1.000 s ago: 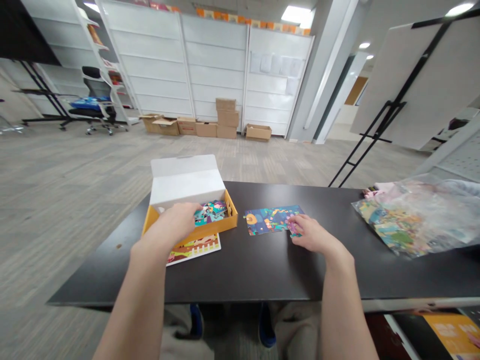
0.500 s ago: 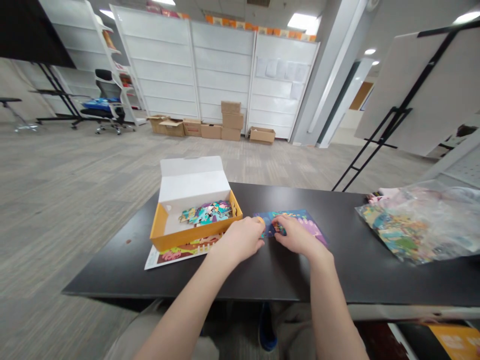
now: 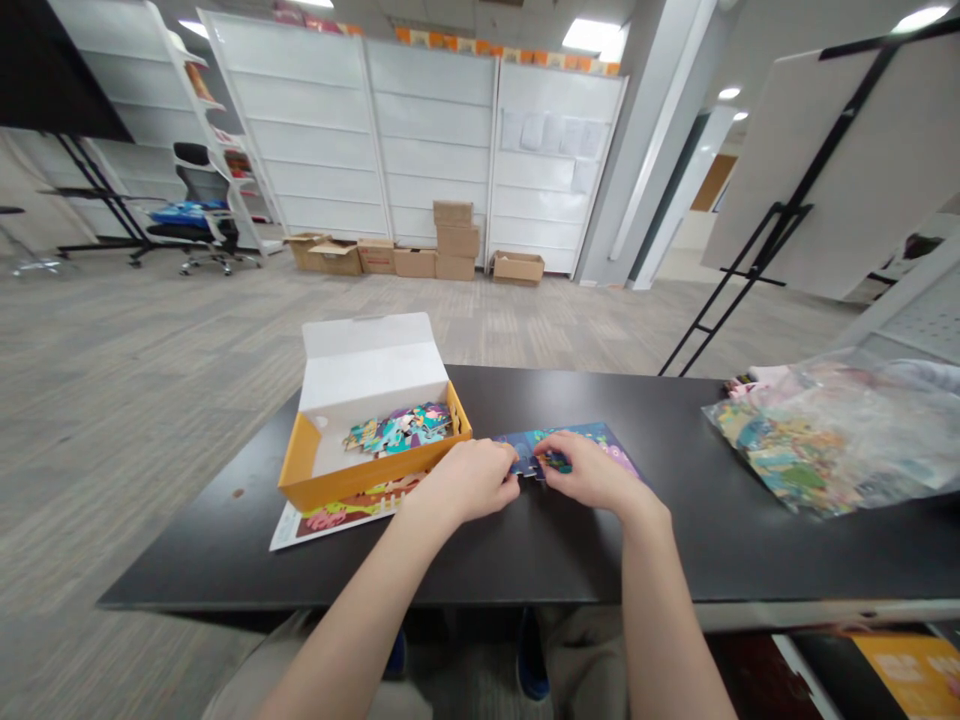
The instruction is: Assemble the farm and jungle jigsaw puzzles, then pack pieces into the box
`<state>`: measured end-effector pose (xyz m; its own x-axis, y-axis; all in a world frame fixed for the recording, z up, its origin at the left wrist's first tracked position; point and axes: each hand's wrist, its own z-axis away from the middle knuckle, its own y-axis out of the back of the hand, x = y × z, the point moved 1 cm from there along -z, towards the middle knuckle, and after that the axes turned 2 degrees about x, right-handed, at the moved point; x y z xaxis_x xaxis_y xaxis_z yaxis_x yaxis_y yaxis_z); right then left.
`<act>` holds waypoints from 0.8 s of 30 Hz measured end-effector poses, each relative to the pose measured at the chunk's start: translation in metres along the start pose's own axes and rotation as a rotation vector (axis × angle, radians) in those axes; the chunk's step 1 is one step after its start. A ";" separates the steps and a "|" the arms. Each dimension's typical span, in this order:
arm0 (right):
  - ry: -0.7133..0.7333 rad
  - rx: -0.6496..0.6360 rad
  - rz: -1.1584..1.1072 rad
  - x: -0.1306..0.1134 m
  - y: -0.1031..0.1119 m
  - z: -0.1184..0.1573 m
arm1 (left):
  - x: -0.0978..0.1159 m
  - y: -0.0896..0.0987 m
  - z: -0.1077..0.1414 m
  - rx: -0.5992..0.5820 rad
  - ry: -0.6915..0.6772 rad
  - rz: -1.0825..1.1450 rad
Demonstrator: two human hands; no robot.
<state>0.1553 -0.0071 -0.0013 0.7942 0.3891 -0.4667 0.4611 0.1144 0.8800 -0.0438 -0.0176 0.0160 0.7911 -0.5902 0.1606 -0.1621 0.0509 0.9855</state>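
On a dark surface (image 3: 187, 560), just right of centre, lies a partly joined jigsaw puzzle (image 3: 592, 436), flat, in blues and purple. The left hand (image 3: 466, 480) sits at the puzzle's near left corner with its fingers lightly curled; whether it grips the corner or only steadies it, I cannot tell. The right hand (image 3: 592, 474) is closed in a pinch on a small piece (image 3: 556, 461) at the puzzle's near edge, and its fingers partly hide that piece. The pieces look like thin, stiff card, so they are probably light, easily nudged out of line, and best taken by their edges, since lying flat they offer little to lift. To the left, an orange box (image 3: 360, 482) with its white lid (image 3: 366, 350) standing open holds a heap of loose pieces (image 3: 400, 430) and rests on a printed card (image 3: 330, 530). At far right lies a clear plastic bag (image 3: 817, 440). One second earlier, the left hand was at the box, over the loose pieces, with the hands well apart; now they nearly meet at the puzzle.
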 end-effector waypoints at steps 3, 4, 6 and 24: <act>0.020 -0.039 -0.026 -0.003 0.002 0.002 | 0.000 -0.001 0.001 0.003 -0.003 0.014; 0.020 -0.052 -0.030 -0.003 0.002 0.002 | 0.000 -0.001 0.001 0.005 -0.003 0.017; 0.009 -0.057 -0.029 -0.004 0.001 0.001 | 0.001 -0.002 0.002 0.007 -0.006 0.013; -0.086 -0.074 -0.222 -0.006 -0.008 -0.006 | 0.003 0.002 0.007 -0.003 -0.045 -0.051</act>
<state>0.1443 -0.0049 -0.0047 0.7092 0.2681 -0.6521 0.6001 0.2561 0.7579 -0.0456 -0.0252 0.0183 0.7708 -0.6280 0.1077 -0.1206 0.0221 0.9925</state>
